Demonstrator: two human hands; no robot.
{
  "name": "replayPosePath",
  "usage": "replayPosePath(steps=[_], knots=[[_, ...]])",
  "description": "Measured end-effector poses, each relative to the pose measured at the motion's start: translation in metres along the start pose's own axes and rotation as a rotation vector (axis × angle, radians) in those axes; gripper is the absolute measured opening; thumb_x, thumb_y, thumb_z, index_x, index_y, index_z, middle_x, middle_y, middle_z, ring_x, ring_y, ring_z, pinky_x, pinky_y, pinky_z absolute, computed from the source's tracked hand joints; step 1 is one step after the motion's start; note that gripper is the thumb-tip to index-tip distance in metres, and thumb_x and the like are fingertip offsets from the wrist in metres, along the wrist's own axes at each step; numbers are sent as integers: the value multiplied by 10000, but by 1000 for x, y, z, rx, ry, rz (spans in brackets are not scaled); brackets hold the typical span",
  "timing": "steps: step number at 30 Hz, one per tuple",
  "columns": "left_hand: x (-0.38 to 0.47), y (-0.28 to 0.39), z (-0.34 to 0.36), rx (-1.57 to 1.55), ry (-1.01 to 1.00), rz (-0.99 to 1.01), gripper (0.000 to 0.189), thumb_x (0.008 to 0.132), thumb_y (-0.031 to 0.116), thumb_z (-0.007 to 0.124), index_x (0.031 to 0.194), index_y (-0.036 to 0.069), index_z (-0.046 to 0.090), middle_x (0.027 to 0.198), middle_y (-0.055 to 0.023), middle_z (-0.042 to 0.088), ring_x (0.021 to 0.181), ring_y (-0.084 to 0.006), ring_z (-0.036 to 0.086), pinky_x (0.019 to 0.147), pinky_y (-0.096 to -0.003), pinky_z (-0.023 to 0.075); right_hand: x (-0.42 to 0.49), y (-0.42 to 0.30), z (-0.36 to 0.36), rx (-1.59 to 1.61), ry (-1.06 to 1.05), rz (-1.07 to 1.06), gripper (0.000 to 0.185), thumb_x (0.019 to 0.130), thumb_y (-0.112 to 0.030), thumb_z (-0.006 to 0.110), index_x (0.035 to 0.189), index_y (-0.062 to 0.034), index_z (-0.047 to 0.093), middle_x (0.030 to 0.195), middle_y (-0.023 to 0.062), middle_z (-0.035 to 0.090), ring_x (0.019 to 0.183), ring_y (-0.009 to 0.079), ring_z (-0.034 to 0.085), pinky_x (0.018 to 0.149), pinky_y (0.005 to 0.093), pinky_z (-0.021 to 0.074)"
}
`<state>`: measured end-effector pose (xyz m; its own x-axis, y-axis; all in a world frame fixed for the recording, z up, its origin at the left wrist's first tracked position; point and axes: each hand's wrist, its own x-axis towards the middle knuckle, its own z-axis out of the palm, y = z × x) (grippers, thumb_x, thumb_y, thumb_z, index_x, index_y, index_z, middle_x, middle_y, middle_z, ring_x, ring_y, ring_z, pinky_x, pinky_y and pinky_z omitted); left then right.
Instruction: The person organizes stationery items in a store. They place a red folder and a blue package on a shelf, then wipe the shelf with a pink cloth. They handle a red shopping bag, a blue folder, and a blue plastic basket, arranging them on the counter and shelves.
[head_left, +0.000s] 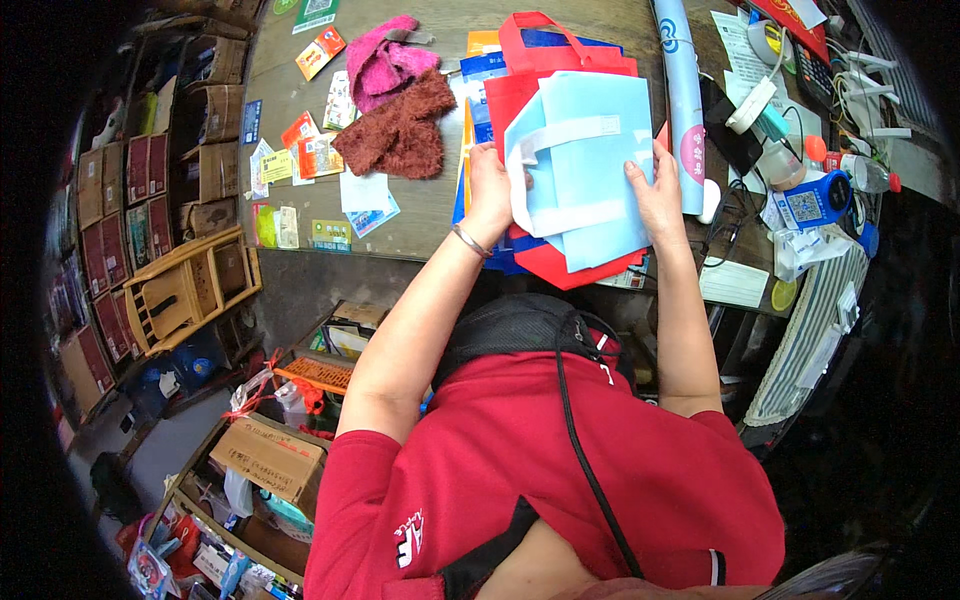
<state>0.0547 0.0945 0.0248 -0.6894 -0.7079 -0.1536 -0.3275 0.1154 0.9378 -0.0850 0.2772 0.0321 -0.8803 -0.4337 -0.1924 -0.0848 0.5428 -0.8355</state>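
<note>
A folded light blue bag (600, 172) with white strap handles lies between my two hands, above a stack of bags on the desk. My left hand (491, 187) grips its left edge, fingers partly hidden behind the white trim. My right hand (656, 191) holds the right edge, thumb on top. Beneath it lies a red fabric bag (517, 90) with a loop handle, over blue and orange bags (484, 67). Left of the stack rest a brown fuzzy cloth (405, 131) and a pink fuzzy cloth (375, 64).
Right of the stack lies a long light blue roll (682, 112). Cables, plastic bottles (862, 172) and a blue code stand (814, 202) crowd the desk's right side. Cards and papers lie at left. A wooden chair (195, 289) and an open carton (270, 457) stand lower left.
</note>
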Motion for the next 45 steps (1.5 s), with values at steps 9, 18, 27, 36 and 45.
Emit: replayPosePath(steps=[9, 18, 27, 36, 45], knots=[[4, 14, -2, -753, -314, -507, 314, 578, -17, 526, 891, 2, 544, 758, -39, 494, 665, -155, 507, 579, -298, 471, 0, 15, 10, -89, 82, -70, 590, 784, -129, 656, 1273, 48, 378, 1261, 205, 409, 1191, 313, 416, 1017, 367, 331], [-48, 98, -53, -664, -458, -229, 77, 753, 36, 536, 802, 22, 593, 629, 12, 554, 574, -41, 448, 499, -231, 392, -21, -45, -78, 629, -292, 79, 894, 669, -197, 787, 1363, 9, 264, 1262, 158, 462, 1171, 269, 448, 997, 374, 353], [-85, 132, -141, -577, -185, -210, 190, 689, -68, 488, 858, -7, 549, 649, 21, 523, 568, -46, 477, 496, -226, 408, -10, -96, -27, 793, -742, 67, 662, 635, -32, 759, 1233, -27, 475, 1107, 80, 577, 1020, 241, 555, 930, 385, 413], [-179, 32, -175, -778, 229, 18, 278, 664, 56, 518, 926, -23, 567, 717, 16, 559, 565, -96, 486, 533, -238, 417, 6, -172, 71, 366, -729, 71, 363, 759, -66, 670, 1082, 12, 526, 890, 48, 585, 766, 133, 554, 704, 265, 460], [-332, -24, -169, -922, 1196, -311, 76, 675, -27, 493, 708, 35, 521, 662, 28, 533, 611, -73, 485, 549, -242, 416, -136, -223, 246, 279, -1353, -136, 414, 828, -91, 630, 1193, 44, 488, 1101, 133, 569, 982, 208, 548, 888, 326, 427]])
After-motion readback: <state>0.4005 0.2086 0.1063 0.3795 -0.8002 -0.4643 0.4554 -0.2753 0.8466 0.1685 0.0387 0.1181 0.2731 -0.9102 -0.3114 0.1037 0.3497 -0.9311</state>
